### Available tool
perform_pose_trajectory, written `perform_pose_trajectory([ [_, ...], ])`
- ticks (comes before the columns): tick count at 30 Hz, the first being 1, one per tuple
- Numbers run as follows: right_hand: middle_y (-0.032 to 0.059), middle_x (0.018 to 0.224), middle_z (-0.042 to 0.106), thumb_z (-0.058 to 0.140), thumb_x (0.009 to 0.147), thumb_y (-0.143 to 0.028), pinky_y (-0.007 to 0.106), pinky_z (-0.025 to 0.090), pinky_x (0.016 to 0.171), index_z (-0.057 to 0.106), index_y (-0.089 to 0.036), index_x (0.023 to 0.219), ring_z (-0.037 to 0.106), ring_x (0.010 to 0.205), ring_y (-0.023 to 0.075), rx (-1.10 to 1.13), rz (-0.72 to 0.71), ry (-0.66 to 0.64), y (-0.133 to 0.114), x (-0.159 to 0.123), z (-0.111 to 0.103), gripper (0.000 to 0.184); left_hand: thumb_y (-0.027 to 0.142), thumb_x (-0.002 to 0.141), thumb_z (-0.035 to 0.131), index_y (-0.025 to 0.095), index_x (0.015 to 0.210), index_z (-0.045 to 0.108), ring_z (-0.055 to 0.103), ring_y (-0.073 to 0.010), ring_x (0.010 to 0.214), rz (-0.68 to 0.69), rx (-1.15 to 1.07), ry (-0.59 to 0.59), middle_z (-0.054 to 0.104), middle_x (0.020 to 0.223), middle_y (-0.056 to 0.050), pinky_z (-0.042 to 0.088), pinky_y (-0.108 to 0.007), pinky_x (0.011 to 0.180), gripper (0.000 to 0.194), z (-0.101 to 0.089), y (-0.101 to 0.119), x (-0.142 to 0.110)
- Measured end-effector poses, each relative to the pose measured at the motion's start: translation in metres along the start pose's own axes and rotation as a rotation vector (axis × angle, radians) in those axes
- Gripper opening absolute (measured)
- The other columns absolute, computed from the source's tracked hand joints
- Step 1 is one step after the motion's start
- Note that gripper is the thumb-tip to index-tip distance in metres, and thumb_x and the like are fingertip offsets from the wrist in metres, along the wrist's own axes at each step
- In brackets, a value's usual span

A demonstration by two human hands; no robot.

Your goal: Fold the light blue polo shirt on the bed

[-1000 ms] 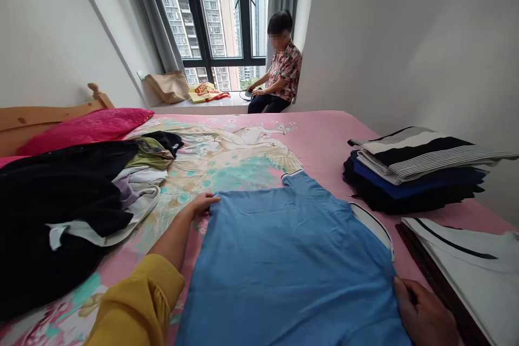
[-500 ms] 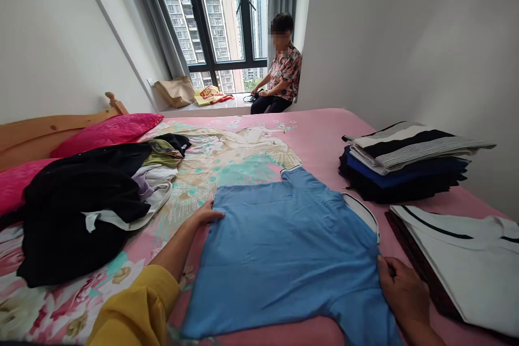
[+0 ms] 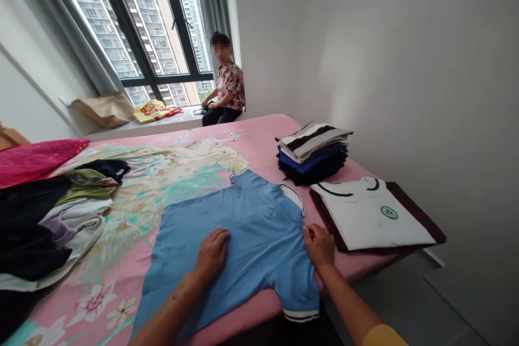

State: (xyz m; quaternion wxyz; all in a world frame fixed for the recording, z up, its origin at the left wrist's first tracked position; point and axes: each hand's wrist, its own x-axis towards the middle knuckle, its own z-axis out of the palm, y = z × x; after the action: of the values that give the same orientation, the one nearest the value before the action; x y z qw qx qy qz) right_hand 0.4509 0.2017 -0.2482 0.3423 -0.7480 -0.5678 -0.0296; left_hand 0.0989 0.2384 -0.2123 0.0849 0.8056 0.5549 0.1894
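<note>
A light blue polo shirt (image 3: 243, 221) lies spread face down on the pink flowered bedsheet (image 3: 259, 143), one sleeve hanging over the bed's near edge. My left hand (image 3: 211, 252) rests flat on the middle of the shirt, fingers together. At the shirt's right side my right hand (image 3: 319, 244) pinches the fabric near the armpit seam. Just right of that hand lies a folded white shirt (image 3: 371, 213) with dark trim, on top of a dark maroon garment.
A stack of folded striped, blue and black clothes (image 3: 312, 152) sits at the bed's right edge. A heap of unfolded dark and pale clothes (image 3: 48, 221) covers the left. Pink pillows (image 3: 36, 158) lie far left. A person (image 3: 224, 89) sits on the window ledge beside bags.
The camera swung right and pulled back. My left hand moved from the shirt's far left corner onto its middle. My right hand slid up along the shirt's right side.
</note>
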Motion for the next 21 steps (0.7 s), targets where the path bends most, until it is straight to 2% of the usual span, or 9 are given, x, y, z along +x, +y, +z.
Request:
perform_pose_trajectory([
  [2,0.003,0.074,0.063,0.036,0.091,-0.045,0.029,0.027,0.071,0.059,-0.019,0.074,0.051,0.076,0.0183,0.021,0.0,0.009,0.0,0.0,-0.001,0.039,0.027,0.09,0.033,0.024,0.114,0.061,0.041,-0.0187,0.129,0.115,-0.026,-0.049,0.056,0.13,-0.004,0.03,-0.038,0.11,0.037,0.021,0.041,0.013],
  [4,0.0029,0.074,0.063,0.037,0.091,-0.043,0.029,0.028,0.071,0.058,-0.019,0.073,0.051,0.075,0.0179,0.039,0.0,0.016,0.0,0.0,-0.003,0.037,0.029,0.091,0.034,0.025,0.122,0.057,0.035,-0.0199,0.133,0.142,-0.01,-0.072,0.05,0.137,-0.003,0.026,-0.042,0.111,0.039,0.037,0.072,0.025],
  [7,0.0027,0.072,0.062,0.038,0.09,-0.039,0.029,0.029,0.071,0.057,-0.019,0.071,0.051,0.074,0.0177,0.067,0.004,0.014,0.0,0.002,-0.004,0.033,0.037,0.089,0.041,0.029,0.134,0.046,0.024,-0.0241,0.138,0.091,0.064,-0.075,0.038,0.146,-0.003,0.015,-0.05,0.113,0.046,0.05,0.098,0.033],
  [11,0.0035,0.074,0.062,0.041,0.087,-0.036,0.03,0.032,0.073,0.057,-0.019,0.072,0.053,0.075,0.0185,0.173,0.048,0.021,0.005,0.002,-0.004,0.028,0.047,0.088,0.042,0.032,0.14,0.035,0.016,-0.0249,0.141,0.098,0.116,-0.101,0.028,0.151,-0.002,0.003,-0.052,0.114,0.055,0.055,0.102,0.032],
  [16,0.0057,0.08,0.064,0.044,0.085,-0.043,0.03,0.04,0.072,0.058,-0.018,0.087,0.056,0.075,0.0192,0.5,0.256,0.031,0.009,0.004,-0.002,0.029,0.052,0.086,0.042,0.034,0.14,0.034,0.013,-0.0266,0.141,0.098,0.126,-0.08,0.021,0.153,-0.003,-0.001,-0.053,0.113,0.058,0.056,0.098,0.028],
  [18,0.0071,0.082,0.064,0.043,0.084,-0.044,0.03,0.041,0.073,0.059,-0.017,0.086,0.056,0.075,0.0198,0.571,0.288,0.035,0.003,0.015,-0.005,0.031,0.053,0.086,0.041,0.034,0.14,0.034,0.014,-0.0264,0.141,0.105,0.122,-0.065,0.021,0.153,-0.003,-0.001,-0.052,0.113,0.058,0.056,0.098,0.028],
  [20,0.009,0.088,0.064,0.045,0.081,-0.042,0.032,0.041,0.08,0.06,-0.017,0.087,0.055,0.084,0.0214,0.593,0.24,0.044,-0.006,0.037,-0.009,0.03,0.053,0.087,0.04,0.035,0.141,0.034,0.015,-0.0259,0.141,0.111,0.114,-0.054,0.023,0.153,-0.003,0.0,-0.052,0.113,0.057,0.057,0.098,0.027],
  [21,0.0095,0.093,0.064,0.046,0.08,-0.04,0.032,0.04,0.084,0.06,-0.017,0.088,0.053,0.091,0.0221,0.614,0.232,0.008,-0.011,0.051,-0.011,0.028,0.053,0.087,0.04,0.034,0.14,0.034,0.016,-0.0259,0.141,0.112,0.111,-0.051,0.023,0.152,-0.004,0.001,-0.053,0.113,0.057,0.057,0.098,0.027],
])
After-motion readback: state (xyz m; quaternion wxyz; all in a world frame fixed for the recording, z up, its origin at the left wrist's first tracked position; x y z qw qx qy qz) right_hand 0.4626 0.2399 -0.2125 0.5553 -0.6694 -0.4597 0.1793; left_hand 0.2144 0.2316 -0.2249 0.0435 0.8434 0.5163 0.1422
